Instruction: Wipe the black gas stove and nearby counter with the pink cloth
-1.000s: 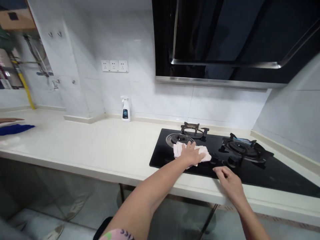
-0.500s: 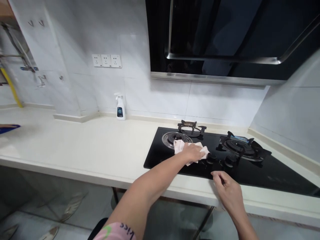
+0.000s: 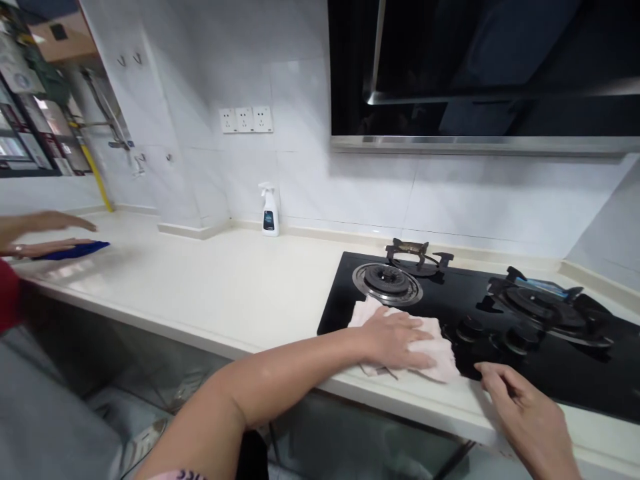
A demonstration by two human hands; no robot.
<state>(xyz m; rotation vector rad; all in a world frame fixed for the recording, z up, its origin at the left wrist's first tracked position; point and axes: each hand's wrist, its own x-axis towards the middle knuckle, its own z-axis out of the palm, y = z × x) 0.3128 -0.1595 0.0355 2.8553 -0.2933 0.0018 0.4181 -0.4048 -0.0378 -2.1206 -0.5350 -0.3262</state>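
Observation:
A pale pink cloth point(image 3: 437, 350) lies spread over the front left of the black gas cooktop point(image 3: 333, 300) and its front edge. My left hand point(image 3: 397, 339) presses down on it, holding it under the palm with the fingers spread. Just beyond the cloth is the left burner point(image 3: 387, 279), its ring bare. My right hand point(image 3: 530, 410) is at the cooktop's front edge, right of the cloth. Its fingers are curled in and I see nothing in them. Two control knobs point(image 3: 470, 329) are just beyond that hand.
A loose pot support point(image 3: 417, 257) sits behind the left burner. The right burner point(image 3: 550, 310) has its support around it. A white spray bottle point(image 3: 270, 212) stands against the wall. At far left, another person's hands point(image 3: 47, 233) are over a blue cloth point(image 3: 80, 251). The range hood point(image 3: 480, 145) hangs above.
My left hand has drawn the cloth from beside the burner toward the front edge, and the cloth is more spread out. The view has turned left, bringing the other person's hands in.

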